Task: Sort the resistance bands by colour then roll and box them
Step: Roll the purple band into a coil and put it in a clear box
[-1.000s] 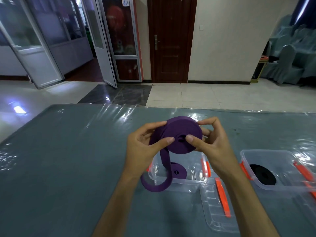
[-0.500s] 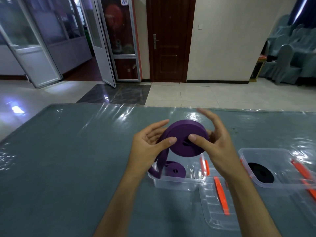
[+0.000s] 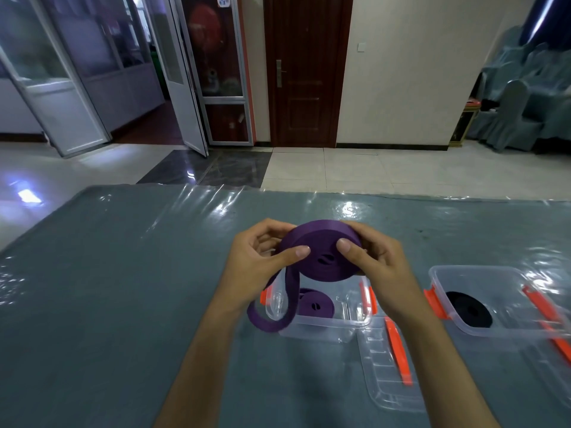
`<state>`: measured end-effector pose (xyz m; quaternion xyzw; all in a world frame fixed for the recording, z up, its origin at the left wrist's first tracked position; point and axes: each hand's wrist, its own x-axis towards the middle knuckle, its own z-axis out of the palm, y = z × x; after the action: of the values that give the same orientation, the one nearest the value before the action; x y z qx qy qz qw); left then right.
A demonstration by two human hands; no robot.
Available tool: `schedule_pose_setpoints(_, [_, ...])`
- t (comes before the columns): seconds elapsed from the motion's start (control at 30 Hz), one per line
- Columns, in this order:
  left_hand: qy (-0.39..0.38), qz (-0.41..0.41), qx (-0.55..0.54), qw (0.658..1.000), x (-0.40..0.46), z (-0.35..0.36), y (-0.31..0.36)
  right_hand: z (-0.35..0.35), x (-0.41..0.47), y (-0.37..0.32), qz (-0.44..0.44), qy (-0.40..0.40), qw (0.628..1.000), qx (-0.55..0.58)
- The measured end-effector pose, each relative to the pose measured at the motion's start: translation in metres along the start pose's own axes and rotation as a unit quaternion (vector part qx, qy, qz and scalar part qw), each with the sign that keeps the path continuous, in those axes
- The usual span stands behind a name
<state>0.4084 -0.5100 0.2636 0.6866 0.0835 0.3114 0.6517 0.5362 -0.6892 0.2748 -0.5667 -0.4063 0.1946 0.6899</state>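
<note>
A grey-blue tabletop (image 3: 108,288) under a shiny clear plastic sheet carries everything. Left of centre, the left hand (image 3: 256,264) grips the rolled purple resistance band (image 3: 321,251), thumb pressed on its flat face and fingers curled behind the rim. A loose purple tail (image 3: 272,316) of that band hangs in a loop down over the left end of a clear plastic box with orange clips (image 3: 327,325). The roll is held in the air just above this box, where a second rolled purple band (image 3: 315,307) lies inside. The right hand (image 3: 380,267) grips the roll's other side, thumb on its face. A clear lid with an orange clip (image 3: 386,375) lies next to the box. Further right, another clear box (image 3: 506,332) holds a rolled black band (image 3: 469,310).
</note>
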Motion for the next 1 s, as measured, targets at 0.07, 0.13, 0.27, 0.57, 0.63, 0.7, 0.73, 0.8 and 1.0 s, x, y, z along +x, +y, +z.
schedule_pose_setpoints(0.07, [0.001,-0.005,0.005,1.0,0.0,-0.002,0.0,0.0,-0.001,0.0,0.013,-0.003,1.0,-0.001])
schedule_pose_setpoints(0.13, [-0.001,-0.011,0.009,1.0,-0.001,-0.004,-0.002,-0.003,-0.001,0.001,0.028,-0.015,0.999,-0.002])
schedule_pose_setpoints(0.27, [-0.001,-0.018,0.009,1.0,-0.003,-0.004,-0.002,-0.007,0.001,0.0,0.037,-0.031,0.999,0.004])
schedule_pose_setpoints(0.57, [-0.035,-0.006,0.048,0.998,-0.002,-0.005,0.005,-0.01,0.007,0.001,-0.012,-0.117,0.989,-0.092])
schedule_pose_setpoints(0.63, [-0.057,-0.014,0.06,0.996,-0.002,-0.006,0.003,-0.009,0.005,0.002,-0.017,-0.089,0.993,-0.08])
schedule_pose_setpoints(0.7, [-0.082,-0.035,0.051,0.995,-0.002,-0.011,0.0,-0.009,0.003,0.005,-0.015,-0.061,0.996,-0.063])
schedule_pose_setpoints(0.73, [-0.089,-0.042,0.042,0.994,-0.002,-0.014,0.0,-0.009,0.002,0.006,-0.011,-0.054,0.997,-0.06])
schedule_pose_setpoints(0.8, [-0.102,-0.04,0.041,0.993,-0.002,-0.019,0.001,-0.008,0.002,0.008,0.007,-0.055,0.996,-0.074])
schedule_pose_setpoints(1.0, [-0.126,-0.029,0.089,0.988,-0.002,-0.011,-0.008,-0.012,0.006,0.008,0.009,-0.065,0.994,-0.092])
